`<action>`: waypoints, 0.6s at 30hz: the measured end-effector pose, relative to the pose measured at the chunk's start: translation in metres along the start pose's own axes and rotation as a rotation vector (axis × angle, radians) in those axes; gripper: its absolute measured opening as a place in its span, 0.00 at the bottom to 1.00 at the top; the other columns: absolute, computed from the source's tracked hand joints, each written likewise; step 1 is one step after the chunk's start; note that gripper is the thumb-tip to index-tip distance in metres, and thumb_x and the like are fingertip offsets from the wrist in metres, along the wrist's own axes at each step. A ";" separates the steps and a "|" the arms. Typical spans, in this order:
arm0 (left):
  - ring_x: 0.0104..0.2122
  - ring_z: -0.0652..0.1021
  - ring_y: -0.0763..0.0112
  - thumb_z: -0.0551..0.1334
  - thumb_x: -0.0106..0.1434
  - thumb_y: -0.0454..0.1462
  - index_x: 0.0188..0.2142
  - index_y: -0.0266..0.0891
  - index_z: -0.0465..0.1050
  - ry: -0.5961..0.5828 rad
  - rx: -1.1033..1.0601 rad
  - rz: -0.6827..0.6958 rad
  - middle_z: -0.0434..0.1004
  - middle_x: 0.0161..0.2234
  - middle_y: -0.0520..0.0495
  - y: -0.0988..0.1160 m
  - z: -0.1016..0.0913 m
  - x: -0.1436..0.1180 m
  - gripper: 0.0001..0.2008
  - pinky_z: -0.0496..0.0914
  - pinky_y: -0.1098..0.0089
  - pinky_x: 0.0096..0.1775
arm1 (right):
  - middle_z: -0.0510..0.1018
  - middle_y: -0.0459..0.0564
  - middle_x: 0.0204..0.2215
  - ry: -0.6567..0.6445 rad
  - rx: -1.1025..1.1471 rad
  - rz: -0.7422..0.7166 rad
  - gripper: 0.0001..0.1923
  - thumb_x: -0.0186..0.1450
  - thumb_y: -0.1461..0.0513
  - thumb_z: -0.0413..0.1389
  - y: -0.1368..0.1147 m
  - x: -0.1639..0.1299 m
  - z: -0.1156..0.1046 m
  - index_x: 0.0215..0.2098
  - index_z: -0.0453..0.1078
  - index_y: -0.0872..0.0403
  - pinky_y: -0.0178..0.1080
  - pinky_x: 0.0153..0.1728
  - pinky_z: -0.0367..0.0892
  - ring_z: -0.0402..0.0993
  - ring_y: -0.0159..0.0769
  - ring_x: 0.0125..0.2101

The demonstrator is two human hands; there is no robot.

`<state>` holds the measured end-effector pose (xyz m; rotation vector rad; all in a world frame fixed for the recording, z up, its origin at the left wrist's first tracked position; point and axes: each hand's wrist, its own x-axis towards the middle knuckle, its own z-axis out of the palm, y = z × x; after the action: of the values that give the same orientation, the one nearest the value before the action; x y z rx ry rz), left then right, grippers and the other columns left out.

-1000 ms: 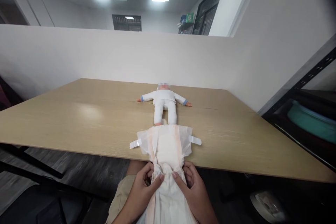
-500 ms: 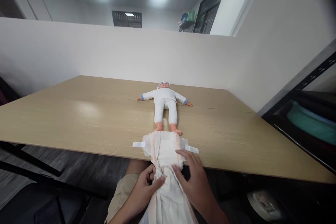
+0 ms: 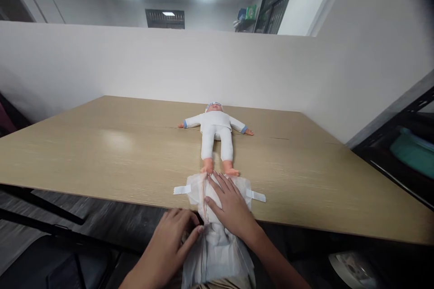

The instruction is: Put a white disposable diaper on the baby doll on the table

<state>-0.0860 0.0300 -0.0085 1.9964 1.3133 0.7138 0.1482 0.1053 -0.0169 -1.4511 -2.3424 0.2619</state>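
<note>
A white diaper [image 3: 217, 253] lies unfolded over the near edge of the wooden table [image 3: 101, 153], its two tape tabs spread to the sides and its lower half hanging off toward my lap. My right hand [image 3: 228, 205] rests flat on the diaper's upper part, fingers spread, just short of the doll's feet. My left hand [image 3: 169, 246] pinches the diaper's left edge below the table edge. A baby doll [image 3: 217, 137] in a white suit lies on its back farther up the table, arms out, feet toward me.
A white partition wall runs behind the table. A dark metal shelf [image 3: 400, 144] with a teal container stands at the right. Dark table legs and floor show at the lower left. A round white object lies on the floor at the lower right.
My right hand has moved up from the diaper's bunched middle onto its upper part and now lies flat. The diaper has slid back toward me, uncovering the doll's feet.
</note>
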 end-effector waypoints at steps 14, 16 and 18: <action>0.73 0.63 0.47 0.66 0.64 0.28 0.77 0.49 0.52 -0.052 0.888 0.670 0.52 0.78 0.37 -0.028 -0.044 0.212 0.46 0.65 0.52 0.65 | 0.62 0.55 0.76 0.051 -0.021 0.017 0.31 0.78 0.50 0.53 0.000 -0.002 0.003 0.76 0.62 0.46 0.61 0.73 0.59 0.56 0.52 0.76; 0.75 0.60 0.45 0.70 0.59 0.28 0.78 0.52 0.49 -0.136 0.937 0.802 0.47 0.80 0.39 -0.025 -0.042 0.229 0.54 0.62 0.52 0.68 | 0.64 0.54 0.76 0.057 -0.023 0.018 0.31 0.77 0.51 0.54 0.000 -0.001 0.004 0.76 0.62 0.45 0.62 0.73 0.60 0.58 0.52 0.75; 0.75 0.59 0.43 0.74 0.54 0.28 0.78 0.52 0.50 -0.187 0.952 0.901 0.46 0.80 0.40 -0.023 -0.039 0.244 0.57 0.61 0.52 0.69 | 0.64 0.53 0.75 0.066 -0.024 0.012 0.31 0.77 0.52 0.55 0.000 -0.001 0.005 0.76 0.63 0.44 0.62 0.72 0.62 0.59 0.53 0.75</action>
<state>-0.0416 0.2719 0.0230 3.3945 0.5893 0.2115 0.1469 0.1049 -0.0214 -1.4635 -2.2928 0.1866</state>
